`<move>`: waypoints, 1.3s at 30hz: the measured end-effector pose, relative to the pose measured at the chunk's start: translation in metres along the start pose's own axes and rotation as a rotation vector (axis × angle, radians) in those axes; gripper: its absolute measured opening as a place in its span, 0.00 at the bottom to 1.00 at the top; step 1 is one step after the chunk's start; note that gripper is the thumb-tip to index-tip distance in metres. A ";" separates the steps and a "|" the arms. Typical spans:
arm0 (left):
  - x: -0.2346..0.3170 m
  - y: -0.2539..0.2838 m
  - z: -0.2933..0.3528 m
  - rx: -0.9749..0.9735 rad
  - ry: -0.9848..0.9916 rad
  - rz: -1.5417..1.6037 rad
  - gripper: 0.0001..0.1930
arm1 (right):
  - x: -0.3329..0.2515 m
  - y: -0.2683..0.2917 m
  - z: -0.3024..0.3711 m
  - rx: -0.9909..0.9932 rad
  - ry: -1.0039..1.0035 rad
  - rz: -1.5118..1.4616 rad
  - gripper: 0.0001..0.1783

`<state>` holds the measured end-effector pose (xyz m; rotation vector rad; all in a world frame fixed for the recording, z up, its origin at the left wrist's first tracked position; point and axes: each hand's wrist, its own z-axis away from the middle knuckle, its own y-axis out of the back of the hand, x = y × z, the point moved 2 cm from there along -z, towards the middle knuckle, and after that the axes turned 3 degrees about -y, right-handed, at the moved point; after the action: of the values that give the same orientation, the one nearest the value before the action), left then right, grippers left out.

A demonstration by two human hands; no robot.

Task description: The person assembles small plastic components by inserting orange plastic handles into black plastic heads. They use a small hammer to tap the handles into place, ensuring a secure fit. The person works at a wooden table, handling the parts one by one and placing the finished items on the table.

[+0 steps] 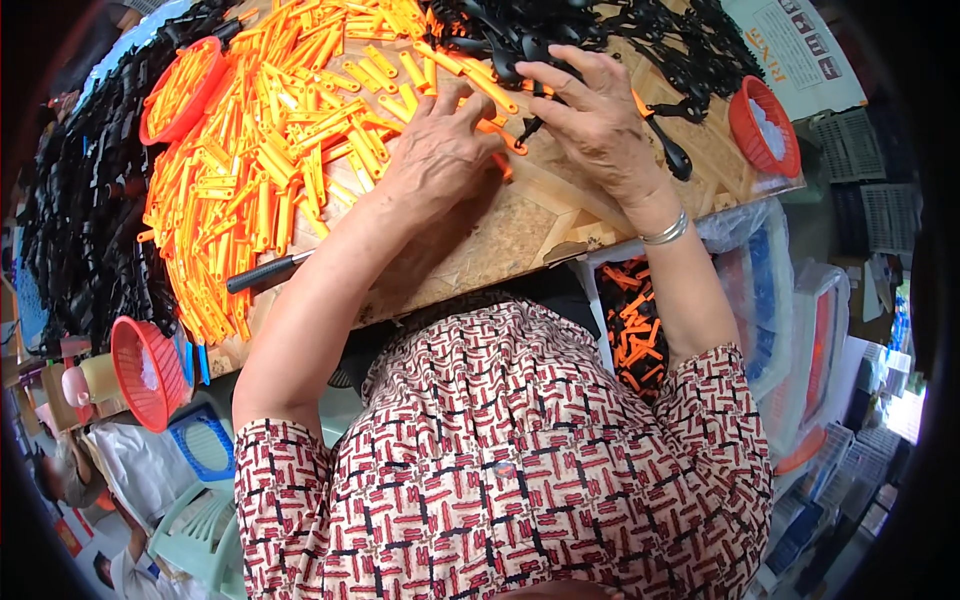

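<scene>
Beside the orange pile, my left hand (445, 145) is closed, its fingertips on a slim orange plastic piece (512, 143). To its right is my right hand (600, 125), with a metal bracelet on the wrist. Its thumb and index finger close around a small black plastic part (529, 130), whose end shows by the orange piece; the fingers partly cover it. A large heap of slim orange plastic pieces (270, 140) spreads over the left of the wooden table (500, 240). Black plastic parts (500, 30) lie heaped beyond my hands. One black part (670, 150) rests just right of my right hand.
A black-handled tool (265, 273) lies near my left forearm. Red baskets stand at the left front (150, 375), on the orange heap (185, 90) and at the right (765, 125). Below the table edge, a container holds orange and black pieces (635, 330). Black parts (90, 200) fill the far left.
</scene>
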<state>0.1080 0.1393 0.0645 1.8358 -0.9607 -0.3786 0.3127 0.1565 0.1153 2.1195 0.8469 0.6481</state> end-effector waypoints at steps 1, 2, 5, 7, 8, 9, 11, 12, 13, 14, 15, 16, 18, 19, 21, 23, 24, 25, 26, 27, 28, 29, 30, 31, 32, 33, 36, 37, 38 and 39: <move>-0.001 -0.001 -0.002 -0.004 -0.022 0.008 0.20 | 0.000 0.003 0.002 0.021 -0.028 -0.047 0.14; -0.001 0.001 0.001 0.062 -0.059 -0.003 0.21 | 0.000 0.006 0.003 0.043 -0.054 -0.095 0.14; 0.002 0.017 0.006 0.147 0.014 0.189 0.15 | -0.009 0.017 0.011 0.002 -0.325 -0.408 0.09; 0.007 0.033 0.016 0.217 0.161 0.363 0.14 | -0.022 0.015 0.024 -0.144 -0.760 -0.865 0.07; 0.011 0.039 0.021 0.242 0.225 0.446 0.13 | -0.025 0.008 0.023 -0.057 -0.717 -1.107 0.09; 0.011 0.043 0.027 0.268 0.294 0.526 0.12 | -0.031 0.005 0.023 -0.154 -0.789 -1.259 0.10; 0.012 0.054 0.030 0.280 0.123 0.336 0.12 | -0.045 0.004 0.023 -0.361 -0.928 -1.557 0.13; 0.015 0.061 0.032 0.242 0.097 0.273 0.12 | -0.051 -0.002 0.026 -0.394 -0.972 -1.629 0.13; 0.018 0.066 0.034 0.203 0.070 0.210 0.12 | -0.056 -0.003 0.026 -0.429 -0.972 -1.603 0.13; 0.019 0.068 0.036 0.203 0.045 0.187 0.13 | -0.060 -0.004 0.026 -0.463 -0.972 -1.577 0.14; 0.019 0.070 0.038 0.174 0.036 0.175 0.13 | -0.062 -0.005 0.024 -0.494 -0.966 -1.546 0.14; 0.018 0.073 0.042 0.145 0.025 0.164 0.13 | -0.064 -0.007 0.024 -0.517 -0.944 -1.533 0.14; 0.019 0.076 0.047 0.128 0.027 0.181 0.13 | -0.065 -0.009 0.023 -0.580 -0.906 -1.522 0.14; 0.019 0.079 0.048 0.110 0.025 0.178 0.13 | -0.065 -0.010 0.022 -0.612 -0.887 -1.514 0.14; 0.020 0.084 0.050 0.073 0.021 0.169 0.13 | -0.067 -0.010 0.022 -0.648 -0.898 -1.522 0.13; 0.022 0.085 0.051 0.095 0.009 0.176 0.13 | -0.069 -0.009 0.021 -0.672 -0.876 -1.535 0.13; 0.022 0.084 0.051 0.105 0.002 0.182 0.14 | -0.070 -0.009 0.020 -0.677 -0.853 -1.544 0.13; 0.021 0.083 0.052 0.099 -0.001 0.184 0.14 | -0.071 -0.009 0.019 -0.682 -0.831 -1.553 0.12; 0.020 0.081 0.053 0.093 -0.005 0.186 0.14 | -0.071 -0.009 0.019 -0.700 -0.838 -1.555 0.12; 0.020 0.079 0.054 0.087 -0.011 0.188 0.14 | -0.071 -0.009 0.019 -0.716 -0.847 -1.555 0.12; 0.020 0.078 0.055 0.080 -0.023 0.193 0.14 | -0.072 -0.008 0.018 -0.732 -0.855 -1.555 0.12; 0.020 0.077 0.055 0.072 -0.034 0.199 0.14 | -0.072 -0.006 0.017 -0.780 -0.876 -1.558 0.12; 0.021 0.075 0.057 0.064 -0.044 0.206 0.14 | -0.072 -0.004 0.016 -0.829 -0.897 -1.561 0.12; 0.023 0.075 0.057 0.054 -0.043 0.209 0.14 | -0.073 -0.003 0.017 -0.880 -0.919 -1.564 0.12; 0.028 0.075 0.058 0.044 -0.041 0.212 0.13 | -0.073 -0.004 0.019 -0.888 -0.912 -1.568 0.11; 0.033 0.076 0.058 0.033 -0.040 0.217 0.13 | -0.073 -0.007 0.022 -0.897 -0.907 -1.572 0.10; 0.035 0.065 0.058 0.047 0.046 0.233 0.12 | -0.080 -0.017 0.030 -0.601 -0.578 -1.224 0.07; 0.033 0.060 0.060 0.058 0.069 0.248 0.12 | -0.082 -0.017 0.031 -0.451 -0.418 -1.042 0.06; 0.033 0.055 0.063 0.074 0.097 0.282 0.11 | -0.084 -0.014 0.031 -0.423 -0.383 -0.915 0.06; 0.034 0.051 0.066 0.083 0.102 0.275 0.12 | -0.087 -0.010 0.031 -0.395 -0.347 -0.787 0.06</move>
<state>0.0653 0.0624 0.0834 1.7486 -1.1537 -0.0769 0.2731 0.0828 0.0742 1.3276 1.1338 0.0182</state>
